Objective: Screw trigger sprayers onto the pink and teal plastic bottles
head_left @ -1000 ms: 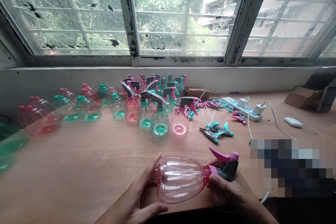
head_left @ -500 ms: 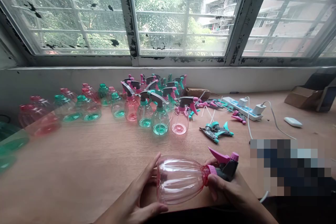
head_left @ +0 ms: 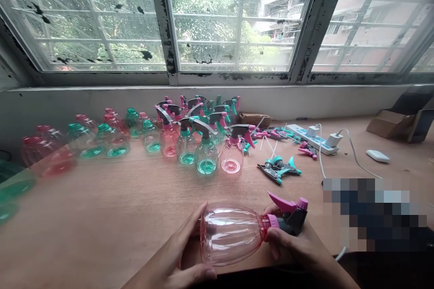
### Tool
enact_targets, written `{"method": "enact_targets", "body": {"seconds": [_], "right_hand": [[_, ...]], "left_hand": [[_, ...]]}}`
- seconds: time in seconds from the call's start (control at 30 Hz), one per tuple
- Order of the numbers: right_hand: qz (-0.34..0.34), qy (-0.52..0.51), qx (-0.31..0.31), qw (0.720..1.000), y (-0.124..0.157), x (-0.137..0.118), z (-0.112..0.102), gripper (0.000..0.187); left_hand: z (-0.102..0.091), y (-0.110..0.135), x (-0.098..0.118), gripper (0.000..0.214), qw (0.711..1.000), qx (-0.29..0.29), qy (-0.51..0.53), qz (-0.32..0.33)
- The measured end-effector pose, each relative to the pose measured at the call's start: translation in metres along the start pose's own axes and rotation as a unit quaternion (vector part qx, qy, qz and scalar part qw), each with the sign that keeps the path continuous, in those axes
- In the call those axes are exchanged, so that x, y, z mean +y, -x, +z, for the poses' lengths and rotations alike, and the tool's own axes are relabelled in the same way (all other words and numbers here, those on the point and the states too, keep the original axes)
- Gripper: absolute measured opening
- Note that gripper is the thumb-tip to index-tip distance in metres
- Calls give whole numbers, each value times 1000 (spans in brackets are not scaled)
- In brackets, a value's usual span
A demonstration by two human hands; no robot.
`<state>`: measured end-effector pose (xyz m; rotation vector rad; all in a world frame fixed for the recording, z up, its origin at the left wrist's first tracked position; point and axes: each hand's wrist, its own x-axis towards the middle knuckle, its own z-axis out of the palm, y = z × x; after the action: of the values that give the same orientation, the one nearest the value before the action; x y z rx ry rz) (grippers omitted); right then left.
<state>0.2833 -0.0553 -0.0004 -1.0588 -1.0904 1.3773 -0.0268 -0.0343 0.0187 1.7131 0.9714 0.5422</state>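
Over the table (head_left: 111,216), the left hand (head_left: 178,253) cups the sideways pink bottle (head_left: 233,235), fingers wide around its base; the right hand (head_left: 293,238) grips the collar (head_left: 272,221), rear fingers too hidden to judge.

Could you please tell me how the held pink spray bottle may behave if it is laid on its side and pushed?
The pink spray bottle is probably light for its size, as no liquid shows inside. Its rounded body may roll, though the protruding spray head would likely check it. The smooth, shiny surface could feel somewhat slippery.
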Motion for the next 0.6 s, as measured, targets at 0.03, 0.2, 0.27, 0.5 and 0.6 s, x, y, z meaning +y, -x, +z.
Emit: {"method": "enact_targets", "body": {"seconds": [0.03, 0.2, 0.27, 0.5, 0.6], "right_hand": [[-1, 1, 3, 1000, 0, 0, 0, 43], [1, 1, 11, 1000, 1, 2, -1, 46], [-2, -2, 9, 1000, 1, 3, -1, 45], [-7, -7, 3, 1000, 0, 1, -1, 43], [-4, -7, 7, 1000, 1, 2, 0, 44]], "left_hand": [[0, 0, -1, 90, 1000, 0, -3, -1], [-1, 0, 3, 91, 1000, -6, -3, -1], [-1, 0, 5, 92, 1000, -10, 2, 1], [-1, 0, 3, 89, 1000, -7, -14, -2], [-1, -1, 4, 89, 1000, -11, -4, 7]]}}
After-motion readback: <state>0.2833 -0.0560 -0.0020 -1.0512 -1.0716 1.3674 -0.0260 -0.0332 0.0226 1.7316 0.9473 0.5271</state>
